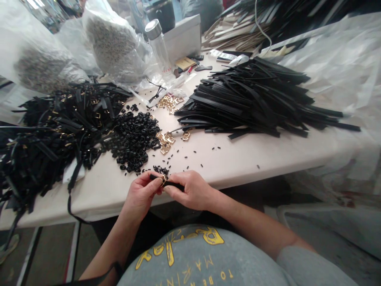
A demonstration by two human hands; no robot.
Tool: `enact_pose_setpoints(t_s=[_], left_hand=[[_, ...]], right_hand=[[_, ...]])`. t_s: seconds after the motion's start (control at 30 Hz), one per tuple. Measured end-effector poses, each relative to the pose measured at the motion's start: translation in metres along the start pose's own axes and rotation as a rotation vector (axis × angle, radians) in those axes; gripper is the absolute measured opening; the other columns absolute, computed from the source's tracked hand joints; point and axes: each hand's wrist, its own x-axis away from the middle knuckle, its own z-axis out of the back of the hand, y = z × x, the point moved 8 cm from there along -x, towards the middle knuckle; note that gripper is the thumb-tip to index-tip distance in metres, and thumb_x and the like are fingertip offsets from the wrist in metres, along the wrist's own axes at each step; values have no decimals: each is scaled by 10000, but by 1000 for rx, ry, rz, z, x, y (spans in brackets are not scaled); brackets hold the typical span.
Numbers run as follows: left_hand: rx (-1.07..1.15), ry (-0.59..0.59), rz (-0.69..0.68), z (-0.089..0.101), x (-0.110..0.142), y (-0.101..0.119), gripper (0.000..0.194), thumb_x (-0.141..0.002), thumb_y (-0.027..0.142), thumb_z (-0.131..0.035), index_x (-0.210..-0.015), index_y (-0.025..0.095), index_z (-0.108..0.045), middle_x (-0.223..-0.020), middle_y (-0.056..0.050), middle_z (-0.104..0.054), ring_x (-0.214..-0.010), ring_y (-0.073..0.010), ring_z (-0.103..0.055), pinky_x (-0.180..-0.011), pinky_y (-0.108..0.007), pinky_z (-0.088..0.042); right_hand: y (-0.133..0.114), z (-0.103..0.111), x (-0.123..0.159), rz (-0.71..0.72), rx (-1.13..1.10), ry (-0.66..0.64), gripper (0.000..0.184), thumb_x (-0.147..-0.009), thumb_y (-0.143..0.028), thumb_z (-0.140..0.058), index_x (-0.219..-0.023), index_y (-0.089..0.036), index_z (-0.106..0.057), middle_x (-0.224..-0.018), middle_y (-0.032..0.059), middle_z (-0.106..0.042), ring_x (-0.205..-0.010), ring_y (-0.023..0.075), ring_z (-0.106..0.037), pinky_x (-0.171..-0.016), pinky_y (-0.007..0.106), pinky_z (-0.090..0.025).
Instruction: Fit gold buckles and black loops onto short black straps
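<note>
Both hands meet at the table's front edge around one black strap point(175, 185) with a gold buckle point(163, 180) on it. My left hand point(143, 187) pinches the strap's left end beside the buckle, thumb on top. Just right of the buckle, my right hand point(192, 190) is closed round the strap. Small black tube-like bits point(160, 170) lie right behind the fingers. Beyond them is a heap of black loops point(135, 137), with loose gold buckles point(166, 141) at its right side. The fingers hide part of the strap and buckle.
A big pile of black strips point(247, 99) covers the table's right side. Straps with gold buckles point(59, 131) are heaped on the left. Behind stand plastic bags point(110, 39) of small parts, a clear bottle point(160, 47) and a white box point(184, 37).
</note>
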Motion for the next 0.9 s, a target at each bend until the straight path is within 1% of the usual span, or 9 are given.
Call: enact_pose_setpoints(t_s=[0.07,0.17,0.23,0.33,0.5,0.6,0.7,0.8,0.9], left_hand=[[16,64,-16,8,-2,4,287,-596,323,-884,-720,145,-696,-639,-6,-641,-508,-81,-538,-478,-171,-433],[33,116,-34,16,-3,7,299,-573,319,-891,-722,147,-697,-644,-12,-650,-512,-86,-547,-476,-173,-438],[40,122,-19,16,-2,3,304,-566,322,-896,-725,148,-705,-645,-15,-653,-525,-94,-560,-486,-178,-447],[43,130,6,11,0,-7,310,-555,325,-905,-740,150,-729,-668,-24,-669,-557,-101,-568,-510,-184,-454],[-73,100,-81,4,0,-6,241,-617,280,-882,-791,169,-757,-847,-29,-707,-618,-79,-535,-576,-181,-446],[-122,70,-86,5,0,-5,212,-636,275,-872,-784,176,-757,-821,-15,-692,-667,-97,-551,-617,-189,-450],[-136,36,-85,8,3,-4,193,-660,295,-856,-764,166,-758,-795,-25,-689,-674,-118,-553,-618,-210,-452],[-160,6,-80,10,7,0,216,-693,324,-832,-822,161,-775,-828,-54,-712,-651,-131,-555,-615,-238,-468],[-181,25,-97,14,11,3,214,-694,313,-830,-835,163,-773,-835,-62,-724,-661,-144,-579,-618,-244,-480]], right_hand=[[1,3,-1,-33,-33,-4,139,-885,-192,-563,-889,-159,-698,-700,-10,-637,-601,102,-518,-586,207,-361],[2,5,-2,-72,-16,-17,123,-873,-160,-557,-845,-153,-676,-652,-20,-595,-580,103,-485,-579,213,-351],[2,4,-3,-63,8,-16,136,-887,-157,-538,-823,-149,-658,-660,-10,-593,-594,110,-486,-592,222,-355],[2,2,-3,-25,45,12,141,-907,-153,-510,-863,-152,-645,-734,17,-627,-653,129,-517,-636,235,-379],[5,0,-2,-13,-4,26,169,-926,-155,-475,-814,-150,-603,-698,3,-591,-619,119,-510,-623,231,-386],[4,0,-1,-13,-78,30,137,-908,-176,-520,-792,-157,-591,-695,-14,-579,-626,110,-511,-622,220,-392],[4,1,-1,-22,-144,34,135,-900,-233,-571,-795,-159,-614,-685,-27,-573,-621,101,-502,-602,207,-383],[4,2,-1,-35,-170,56,164,-902,-239,-559,-786,-153,-636,-648,-35,-556,-586,90,-481,-572,199,-365],[2,2,-1,-34,-170,51,165,-897,-226,-549,-794,-151,-654,-659,-30,-576,-588,88,-484,-579,199,-374]])
